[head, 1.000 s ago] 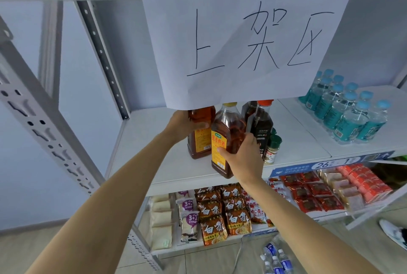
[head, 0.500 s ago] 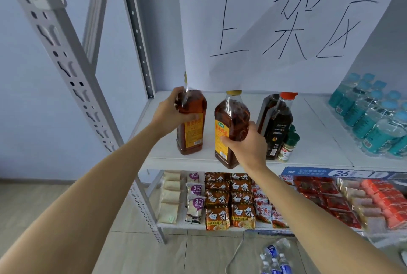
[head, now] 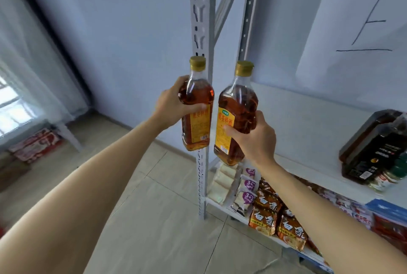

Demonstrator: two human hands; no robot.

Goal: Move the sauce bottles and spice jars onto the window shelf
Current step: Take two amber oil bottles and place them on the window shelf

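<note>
The left hand (head: 174, 103) is wrapped round a clear amber-filled glass bottle with a gold screw cap (head: 196, 106), held in the air just left of the white perforated steel shelf post (head: 199, 20). The right hand (head: 253, 136) clasps a matching second amber bottle (head: 236, 115) at its 3 o'clock; the two nearly touch. Both carry yellow labels with red Chinese characters. At 4 o'clock, a dark sauce bottle (head: 372, 148) stands on the smooth white shelf board (head: 297, 124). Orange noodle packets (head: 266, 214) sit below, marked 白象.

View: one head-worn camera, wide-angle
Facing: forward and down, tilted
Nearness: close to the shelf rack (head: 199, 31), floor (head: 154, 218) beyond
</note>
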